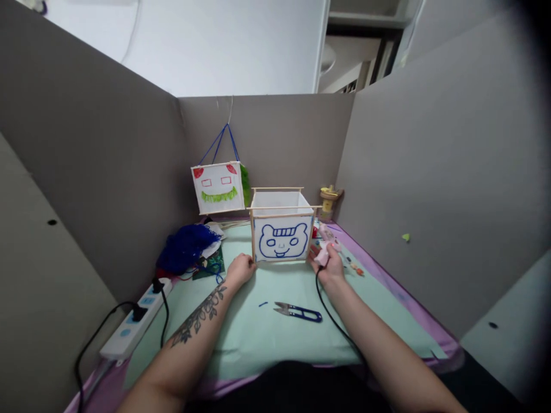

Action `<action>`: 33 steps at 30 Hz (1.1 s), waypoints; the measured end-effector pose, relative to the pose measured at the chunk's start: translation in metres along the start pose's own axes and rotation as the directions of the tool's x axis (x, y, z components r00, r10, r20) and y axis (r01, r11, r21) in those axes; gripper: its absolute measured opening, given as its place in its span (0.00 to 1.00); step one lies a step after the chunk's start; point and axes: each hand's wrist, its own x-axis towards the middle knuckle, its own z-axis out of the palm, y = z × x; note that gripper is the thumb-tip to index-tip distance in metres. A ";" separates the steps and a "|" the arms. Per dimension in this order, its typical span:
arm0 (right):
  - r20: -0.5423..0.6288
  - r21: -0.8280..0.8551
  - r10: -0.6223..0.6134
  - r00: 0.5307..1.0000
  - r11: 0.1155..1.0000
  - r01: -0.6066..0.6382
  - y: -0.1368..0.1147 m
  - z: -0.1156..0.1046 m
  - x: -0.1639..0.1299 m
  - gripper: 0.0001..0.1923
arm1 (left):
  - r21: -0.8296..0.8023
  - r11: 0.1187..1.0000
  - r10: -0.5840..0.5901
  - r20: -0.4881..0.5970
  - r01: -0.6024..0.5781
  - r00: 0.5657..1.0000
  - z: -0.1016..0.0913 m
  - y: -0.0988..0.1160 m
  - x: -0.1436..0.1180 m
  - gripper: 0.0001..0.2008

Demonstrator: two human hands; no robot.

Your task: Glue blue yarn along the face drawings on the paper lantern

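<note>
A white paper lantern box (282, 236) framed with thin wooden sticks stands upright on the table, its top open. A blue bear face is drawn on its front. At its lower left corner, my left hand (241, 271) is closed, the fingertips pinching the frame there. My right hand (330, 265) holds a small pink glue gun (322, 253) with a black cord, beside the lantern's lower right corner. Some of its fingers reach to the lantern's side. Between my forearms lie blue thread snips (298, 311), with a short scrap of blue thread (263, 304) to their left.
Another paper lantern (218, 188) hangs by blue cords at the back left. Blue yarn (187, 248) is heaped at left, behind a white power strip (136, 318). A yellow spool-like item (328, 198) stands at the back right. Grey partitions (267, 132) enclose the green-covered table (249, 344).
</note>
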 end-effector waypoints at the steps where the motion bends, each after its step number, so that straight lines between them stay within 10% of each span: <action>1: 0.026 0.003 -0.003 1.000 1.000 0.003 0.000 0.000 0.001 0.09 | -0.062 0.998 -0.013 -0.020 0.011 1.000 0.000 0.000 0.001 0.10; 5: 0.093 0.004 -0.065 0.994 0.998 0.065 -0.002 0.001 0.003 0.14 | -0.551 0.832 -0.073 -0.009 0.056 0.997 -0.008 -0.001 0.002 0.13; 8: 0.068 -0.093 -0.329 0.942 0.938 0.334 -0.005 -0.003 0.003 0.17 | -0.806 0.586 -0.101 0.032 0.085 0.994 -0.014 0.002 0.000 0.17; 12: 0.171 -0.450 -0.599 0.782 0.658 0.603 -0.006 -0.012 -0.004 0.19 | -0.902 0.421 -0.129 0.042 0.094 0.991 -0.019 0.007 -0.001 0.21; 17: 0.438 -0.787 -0.551 0.710 0.148 0.599 0.003 -0.012 -0.015 0.21 | -0.929 0.359 -0.131 0.039 0.084 0.991 -0.023 0.009 -0.004 0.22; 20: 0.524 -0.790 -0.515 0.678 0.004 0.613 0.009 -0.008 -0.018 0.23 | -0.930 0.359 -0.123 0.037 0.079 0.992 -0.025 0.008 -0.006 0.21; 28: 0.537 -0.753 -0.533 0.654 0.046 0.656 0.008 -0.006 -0.020 0.23 | -0.897 0.436 -0.078 0.045 0.075 0.996 -0.020 0.003 -0.003 0.18; 33: 0.434 -0.677 -0.597 0.675 0.278 0.682 0.004 -0.005 -0.024 0.20 | -0.677 0.735 -0.085 -0.032 0.041 0.996 -0.003 -0.012 0.006 0.14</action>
